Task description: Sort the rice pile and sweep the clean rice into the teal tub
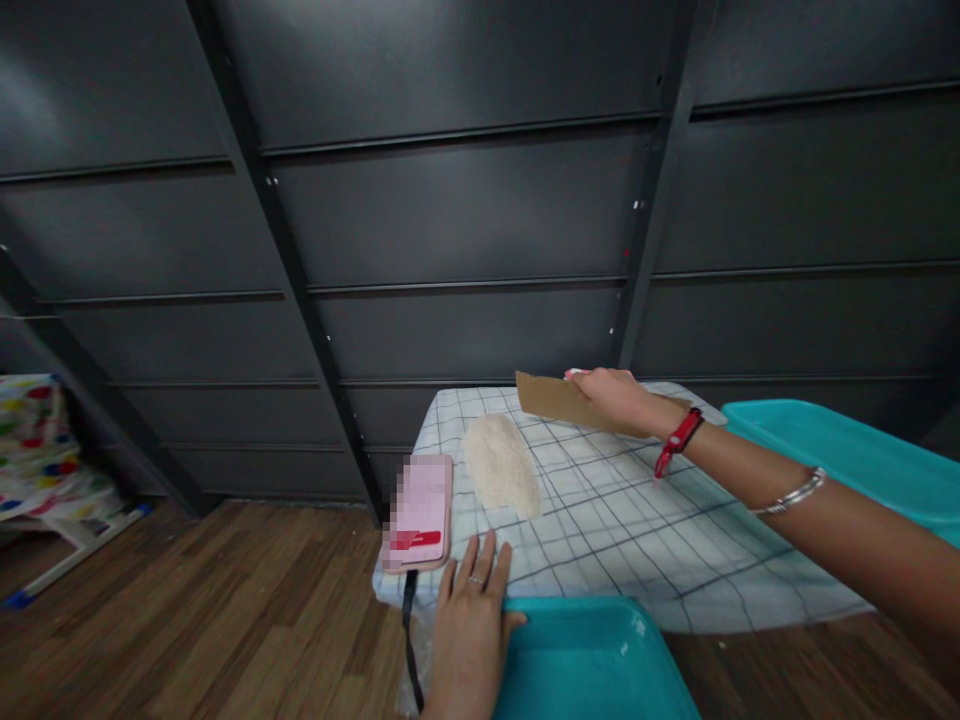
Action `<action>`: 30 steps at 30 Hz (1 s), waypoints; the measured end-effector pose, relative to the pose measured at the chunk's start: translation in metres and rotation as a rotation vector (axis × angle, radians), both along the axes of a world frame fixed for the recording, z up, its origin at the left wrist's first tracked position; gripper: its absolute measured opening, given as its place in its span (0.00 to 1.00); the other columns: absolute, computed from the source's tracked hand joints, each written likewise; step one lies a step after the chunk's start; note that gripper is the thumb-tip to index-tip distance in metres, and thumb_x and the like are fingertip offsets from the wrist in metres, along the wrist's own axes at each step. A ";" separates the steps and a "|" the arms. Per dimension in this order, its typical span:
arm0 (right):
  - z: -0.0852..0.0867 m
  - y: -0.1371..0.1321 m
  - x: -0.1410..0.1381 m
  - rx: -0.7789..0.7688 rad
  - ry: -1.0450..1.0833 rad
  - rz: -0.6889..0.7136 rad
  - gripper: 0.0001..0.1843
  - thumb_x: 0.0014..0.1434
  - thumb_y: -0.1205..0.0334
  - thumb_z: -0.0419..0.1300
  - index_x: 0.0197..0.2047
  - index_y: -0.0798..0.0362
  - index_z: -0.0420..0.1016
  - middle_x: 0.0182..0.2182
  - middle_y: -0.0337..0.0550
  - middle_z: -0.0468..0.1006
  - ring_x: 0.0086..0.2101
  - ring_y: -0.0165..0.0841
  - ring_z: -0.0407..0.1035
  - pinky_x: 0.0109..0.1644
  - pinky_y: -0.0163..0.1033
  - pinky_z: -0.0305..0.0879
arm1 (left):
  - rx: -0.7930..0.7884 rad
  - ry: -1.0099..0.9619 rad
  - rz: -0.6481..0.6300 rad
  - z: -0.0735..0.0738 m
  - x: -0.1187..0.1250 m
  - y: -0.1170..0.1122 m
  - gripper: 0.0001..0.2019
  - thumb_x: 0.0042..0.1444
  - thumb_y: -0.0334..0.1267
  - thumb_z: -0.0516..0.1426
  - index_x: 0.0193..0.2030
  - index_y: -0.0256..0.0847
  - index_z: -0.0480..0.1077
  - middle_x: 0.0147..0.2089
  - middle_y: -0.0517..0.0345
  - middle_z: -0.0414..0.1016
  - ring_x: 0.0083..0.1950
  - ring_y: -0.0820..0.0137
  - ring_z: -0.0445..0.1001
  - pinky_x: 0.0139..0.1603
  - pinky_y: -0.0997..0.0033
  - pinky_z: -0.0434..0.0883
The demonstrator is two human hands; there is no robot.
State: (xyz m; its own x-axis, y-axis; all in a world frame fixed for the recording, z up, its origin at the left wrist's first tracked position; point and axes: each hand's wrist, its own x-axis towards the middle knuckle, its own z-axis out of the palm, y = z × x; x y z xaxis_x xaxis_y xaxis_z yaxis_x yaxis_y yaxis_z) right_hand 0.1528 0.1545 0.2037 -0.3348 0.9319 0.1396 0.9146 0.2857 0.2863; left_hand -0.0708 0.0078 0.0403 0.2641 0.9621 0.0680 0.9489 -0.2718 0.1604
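My right hand (615, 396) reaches across a white checked cloth (637, 530) and is closed on a flat brown piece of cardboard (551, 400), held at the cloth's far edge. Just left of the cardboard, a heap of white grains (501, 465) lies on the cloth. My left hand (471, 615) rests flat with fingers stretched out at the cloth's near edge, its thumb against the rim of a teal plastic tray (592, 665). A pink phone (420, 512) lies beside that hand on the cloth's left corner.
A second teal tray (855, 450) sits at the right under my forearm. A black strap (409, 640) hangs from the phone. A dark metal shelving frame (300, 270) stands behind the cloth. A colourful dotted fabric on a white stand (37, 450) is at far left on the wooden floor.
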 end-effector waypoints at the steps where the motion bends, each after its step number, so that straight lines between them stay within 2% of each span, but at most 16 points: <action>1: 0.001 0.001 0.001 0.006 -0.011 0.003 0.21 0.55 0.65 0.58 0.53 0.61 0.67 0.42 0.59 0.76 0.40 0.43 0.71 0.34 0.38 0.59 | 0.004 0.002 -0.001 0.000 0.000 0.000 0.30 0.53 0.28 0.53 0.64 0.47 0.56 0.67 0.55 0.51 0.67 0.57 0.52 0.64 0.48 0.58; 3: 0.003 0.002 0.000 0.016 -0.032 0.013 0.23 0.54 0.68 0.59 0.53 0.61 0.66 0.41 0.59 0.76 0.40 0.44 0.72 0.34 0.38 0.59 | 0.012 0.007 0.002 0.000 0.000 -0.001 0.30 0.54 0.29 0.54 0.64 0.47 0.56 0.67 0.55 0.52 0.67 0.57 0.53 0.64 0.49 0.58; 7: 0.000 -0.004 -0.005 0.020 -0.056 0.048 0.15 0.57 0.73 0.52 0.47 0.60 0.70 0.38 0.58 0.77 0.37 0.41 0.73 0.32 0.37 0.58 | 0.039 0.026 -0.001 -0.001 0.000 0.000 0.29 0.54 0.30 0.54 0.64 0.48 0.56 0.67 0.55 0.54 0.67 0.58 0.55 0.63 0.50 0.60; 11: -0.004 -0.013 0.000 0.007 -0.059 0.089 0.12 0.59 0.71 0.50 0.43 0.59 0.73 0.37 0.57 0.77 0.36 0.40 0.72 0.31 0.37 0.56 | 0.048 0.029 -0.010 -0.001 0.001 0.000 0.29 0.55 0.30 0.54 0.64 0.47 0.56 0.67 0.53 0.54 0.67 0.57 0.55 0.62 0.49 0.61; 16: -0.009 -0.017 0.010 0.002 -0.058 0.098 0.14 0.60 0.69 0.48 0.43 0.60 0.73 0.36 0.56 0.77 0.35 0.40 0.72 0.29 0.37 0.54 | 0.020 0.041 0.005 0.001 0.001 -0.001 0.28 0.56 0.31 0.54 0.64 0.47 0.56 0.67 0.54 0.53 0.67 0.57 0.54 0.63 0.50 0.59; 24: -0.014 -0.035 0.021 -0.036 -0.030 0.175 0.11 0.59 0.67 0.50 0.39 0.56 0.74 0.33 0.51 0.77 0.32 0.37 0.71 0.29 0.36 0.53 | 0.020 0.059 0.007 0.002 0.002 -0.001 0.28 0.57 0.32 0.54 0.64 0.47 0.56 0.67 0.54 0.54 0.67 0.58 0.54 0.63 0.51 0.59; 28: -0.011 -0.043 0.020 0.007 -0.044 0.142 0.11 0.59 0.68 0.50 0.41 0.57 0.73 0.33 0.52 0.77 0.32 0.38 0.70 0.29 0.38 0.53 | 0.054 0.051 -0.004 -0.002 0.001 -0.001 0.27 0.56 0.31 0.53 0.64 0.48 0.57 0.66 0.53 0.55 0.67 0.58 0.55 0.63 0.50 0.60; 30: -0.012 -0.047 0.018 -0.017 -0.049 0.132 0.11 0.58 0.69 0.51 0.40 0.57 0.73 0.33 0.52 0.77 0.31 0.37 0.70 0.29 0.38 0.53 | 0.067 0.046 -0.010 -0.003 0.001 -0.001 0.27 0.56 0.31 0.53 0.63 0.47 0.57 0.66 0.52 0.56 0.66 0.58 0.56 0.62 0.50 0.60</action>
